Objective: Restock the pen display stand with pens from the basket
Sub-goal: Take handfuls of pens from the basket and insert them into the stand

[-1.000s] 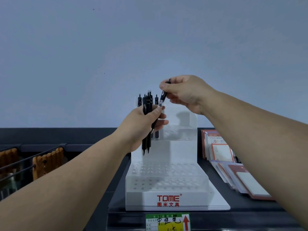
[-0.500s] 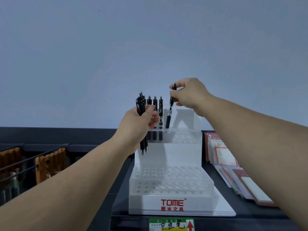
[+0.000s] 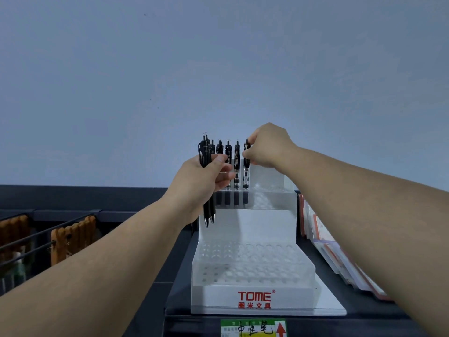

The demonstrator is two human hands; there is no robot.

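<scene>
Pale blue-grey wall (image 3: 218,69) rises behind the dark shelf (image 3: 371,312) carrying the white pen display stand (image 3: 218,297). Your left hand (image 3: 201,183) grips a bundle of black pens (image 3: 205,154) beside its top tier. Your right hand (image 3: 267,147) pinches one pen (image 3: 246,176) standing upright in the top row.

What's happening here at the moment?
A person is restocking the stand. The left hand grips a bunch of pens, tips down. The right hand pinches one pen that stands in a hole of the top tier, beside the placed pens. The lower tiers hold none.
</scene>
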